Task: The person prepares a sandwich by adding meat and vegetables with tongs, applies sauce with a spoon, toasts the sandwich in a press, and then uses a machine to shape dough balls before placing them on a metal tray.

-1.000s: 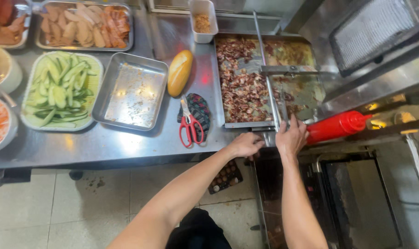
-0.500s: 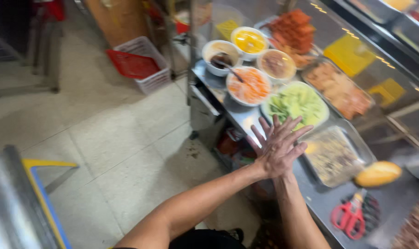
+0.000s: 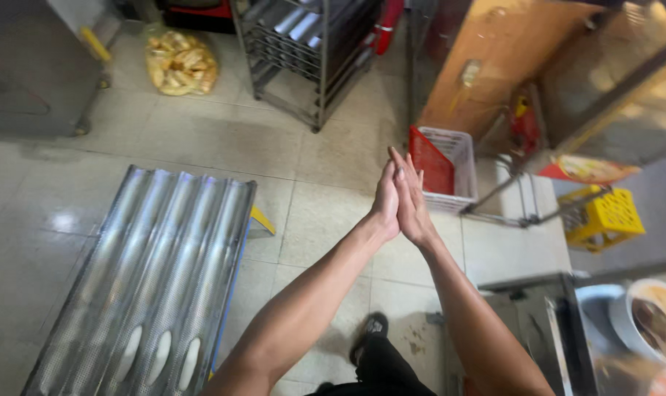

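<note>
Above the tiled floor (image 3: pixel 201 147), left hand (image 3: pixel 386 198) and right hand (image 3: pixel 410 202) press flat, palm against palm, grasping nothing; a ridged metal baking tray (image 3: pixel 149 271) sits lower left, a red-and-white basket (image 3: pixel 443 165) just beyond the fingertips

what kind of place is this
Likely a bakery or food stall's work area: a ridged metal baking tray with loaves in its grooves, a bag of bread rolls on the floor, and a tall tray rack.

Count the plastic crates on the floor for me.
2: a red-and-white plastic crate just beyond the pressed-together hands, and a yellow plastic crate further right. Others may be hidden.
</note>
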